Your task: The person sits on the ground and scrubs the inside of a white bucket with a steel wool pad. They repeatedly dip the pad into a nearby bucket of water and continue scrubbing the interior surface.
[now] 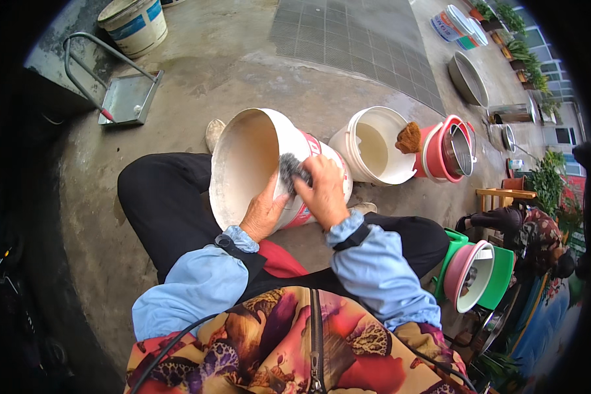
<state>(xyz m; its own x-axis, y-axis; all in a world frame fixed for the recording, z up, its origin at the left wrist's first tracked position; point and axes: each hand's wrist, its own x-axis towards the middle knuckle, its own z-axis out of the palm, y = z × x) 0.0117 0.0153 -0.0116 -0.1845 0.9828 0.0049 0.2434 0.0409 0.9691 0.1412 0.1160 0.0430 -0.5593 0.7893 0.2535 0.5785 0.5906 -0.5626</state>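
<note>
A large white plastic bucket (241,152) with red printing lies tilted between my knees, its mouth facing left. My left hand (263,213) grips the near side of its rim. Some of its fingers are hidden behind the bucket wall. In my right hand (325,189) is a dark grey wire scouring pad (291,170), pressed to the outside of the bucket just behind the rim. The bucket's inner wall looks smeared and brownish.
To the right stands a white pail (340,143) holding cloudy water, with a brown cloth (409,138) on its broken rim. Beyond are red buckets (433,147). A pink basin (455,280) rests on a green chair (500,280); a person (537,231) bends nearby. A metal dustpan (125,101) lies upper left.
</note>
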